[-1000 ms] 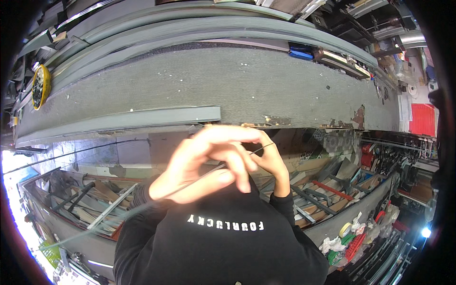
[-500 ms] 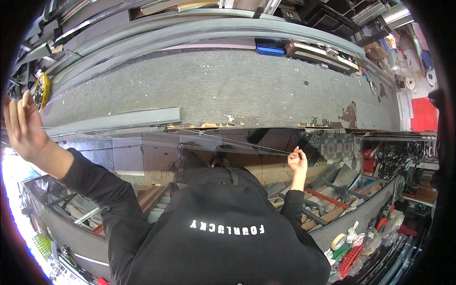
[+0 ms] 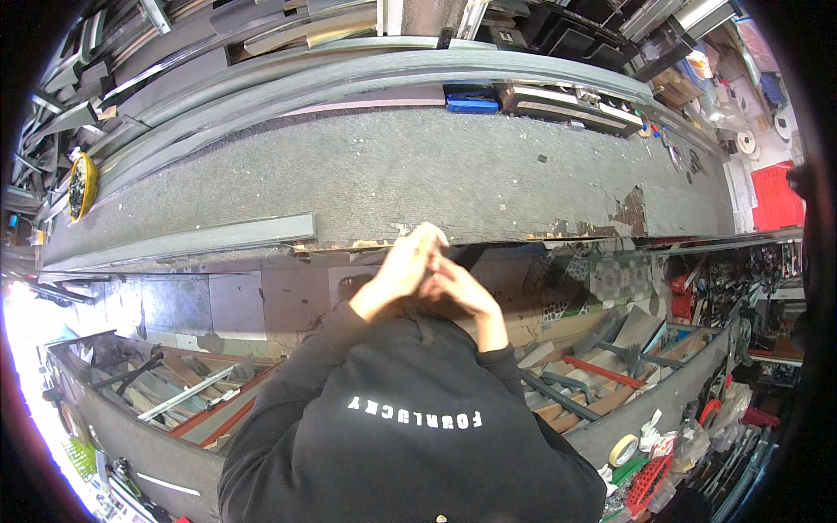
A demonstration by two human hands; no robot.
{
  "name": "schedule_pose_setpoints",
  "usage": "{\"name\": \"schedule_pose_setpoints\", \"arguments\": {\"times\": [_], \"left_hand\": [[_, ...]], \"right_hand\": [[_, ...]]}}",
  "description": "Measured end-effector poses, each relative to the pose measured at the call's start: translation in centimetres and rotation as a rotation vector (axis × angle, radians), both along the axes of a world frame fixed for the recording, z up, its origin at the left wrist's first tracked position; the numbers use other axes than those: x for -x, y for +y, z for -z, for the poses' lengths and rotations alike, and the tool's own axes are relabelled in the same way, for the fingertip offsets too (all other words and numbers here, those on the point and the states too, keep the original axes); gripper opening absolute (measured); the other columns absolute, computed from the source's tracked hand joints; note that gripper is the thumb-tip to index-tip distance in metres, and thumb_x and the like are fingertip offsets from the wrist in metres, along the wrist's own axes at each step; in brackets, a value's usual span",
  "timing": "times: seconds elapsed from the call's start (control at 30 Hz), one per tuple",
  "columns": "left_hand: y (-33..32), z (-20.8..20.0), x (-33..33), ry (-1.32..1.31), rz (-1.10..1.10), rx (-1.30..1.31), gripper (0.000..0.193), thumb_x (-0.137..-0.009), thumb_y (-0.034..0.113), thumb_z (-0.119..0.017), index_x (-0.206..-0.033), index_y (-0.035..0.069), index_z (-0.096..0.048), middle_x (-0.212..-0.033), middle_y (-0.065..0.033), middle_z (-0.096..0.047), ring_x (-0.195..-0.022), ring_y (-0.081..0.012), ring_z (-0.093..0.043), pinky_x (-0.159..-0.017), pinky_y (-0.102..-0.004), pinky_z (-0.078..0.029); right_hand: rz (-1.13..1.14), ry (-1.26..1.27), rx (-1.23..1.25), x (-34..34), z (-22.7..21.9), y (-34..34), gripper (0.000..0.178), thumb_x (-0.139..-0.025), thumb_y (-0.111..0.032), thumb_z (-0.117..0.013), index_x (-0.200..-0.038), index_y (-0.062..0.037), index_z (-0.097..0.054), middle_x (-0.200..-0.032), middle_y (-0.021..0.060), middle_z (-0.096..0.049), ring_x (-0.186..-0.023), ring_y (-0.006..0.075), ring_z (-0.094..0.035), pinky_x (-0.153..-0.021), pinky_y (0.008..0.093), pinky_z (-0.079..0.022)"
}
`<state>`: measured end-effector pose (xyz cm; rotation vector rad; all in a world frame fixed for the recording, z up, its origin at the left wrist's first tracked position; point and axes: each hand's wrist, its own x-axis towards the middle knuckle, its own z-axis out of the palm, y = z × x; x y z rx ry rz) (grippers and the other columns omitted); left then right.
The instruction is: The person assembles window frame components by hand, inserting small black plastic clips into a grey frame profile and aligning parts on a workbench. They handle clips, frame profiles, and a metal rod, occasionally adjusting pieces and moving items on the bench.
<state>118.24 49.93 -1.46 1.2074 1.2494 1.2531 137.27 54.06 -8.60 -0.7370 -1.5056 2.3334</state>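
Observation:
Both my hands meet in front of my chest, at the near edge of a long grey carpeted workbench (image 3: 418,166). The fingers of my left hand (image 3: 404,268) are drawn together, tips reaching the bench edge. Close against it, my right hand (image 3: 462,289) has its fingers bent and closed towards the left one. Whatever lies between the fingers is hidden or too thin to make out. Left of my hands, a flat grey profile strip (image 3: 218,234) lies along the bench's near edge.
Long grey profiles (image 3: 349,78) run along the bench's back, near a blue object (image 3: 472,103). A yellow bowl (image 3: 83,186) of small dark parts stands far left. A red box (image 3: 778,199) is far right. Bins of offcuts (image 3: 174,392) flank me.
My left hand has come from the far left to the middle, and my right hand has moved left to meet it. The thin strand stretched between them no longer shows.

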Motion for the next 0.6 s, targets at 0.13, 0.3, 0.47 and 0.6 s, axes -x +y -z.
{"name": "schedule_pose_setpoints", "arguments": {"times": [0.13, 0.3, 0.47, 0.6], "left_hand": [[-0.2, 1.7, -0.6, 0.042, 0.041, -0.081, 0.043, -0.106, 0.041, -0.040, -0.104, 0.004, -0.061, -0.079, -0.0025, -0.062, -0.076, -0.0134, -0.060, -0.075, -0.0312, -0.050], [-2.0, 0.8, 6.1, -0.585, -0.371, 0.022, 0.029, -0.105, 0.037, -0.047, -0.108, 0.010, -0.058, -0.060, 0.0058, -0.040, -0.053, -0.0109, -0.043, -0.062, -0.0291, -0.042], [-6.9, -2.1, 15.1, -0.754, -0.742, -0.191, 0.022, -0.105, 0.032, -0.048, -0.110, 0.013, -0.056, -0.062, 0.0077, -0.032, -0.051, -0.0059, -0.030, -0.052, -0.0234, -0.031], [-8.7, -5.0, 19.7, -0.882, -0.925, -0.429, 0.019, -0.107, 0.028, -0.045, -0.111, 0.012, -0.055, -0.064, 0.0070, -0.031, -0.051, -0.0039, -0.024, -0.047, -0.0206, -0.022]], "right_hand": [[-0.201, 0.012, 0.096, 0.8, 0.4, 0.0, 0.035, -0.099, -0.032, -0.060, -0.107, 0.0023, -0.062, -0.081, 0.0022, -0.057, -0.064, 0.0104, -0.053, -0.059, 0.0250, -0.043], [0.485, 0.134, 0.538, -9.8, 10.2, 2.1, 0.008, -0.092, -0.001, -0.051, -0.088, -0.0042, -0.058, -0.057, -0.0060, -0.033, -0.047, 0.0075, -0.031, -0.049, 0.0238, -0.027], [1.501, -0.029, 0.817, -21.7, 19.4, 1.6, 0.029, -0.103, -0.039, -0.048, -0.096, -0.0126, -0.059, -0.065, -0.0044, -0.045, -0.052, 0.0110, -0.037, -0.049, 0.0277, -0.033], [1.036, -0.747, 0.406, -21.7, 16.9, 1.2, 0.041, -0.098, -0.043, -0.058, -0.116, -0.0072, -0.066, -0.084, 0.0048, -0.067, -0.061, 0.0137, -0.057, -0.055, 0.0290, -0.045]]}}
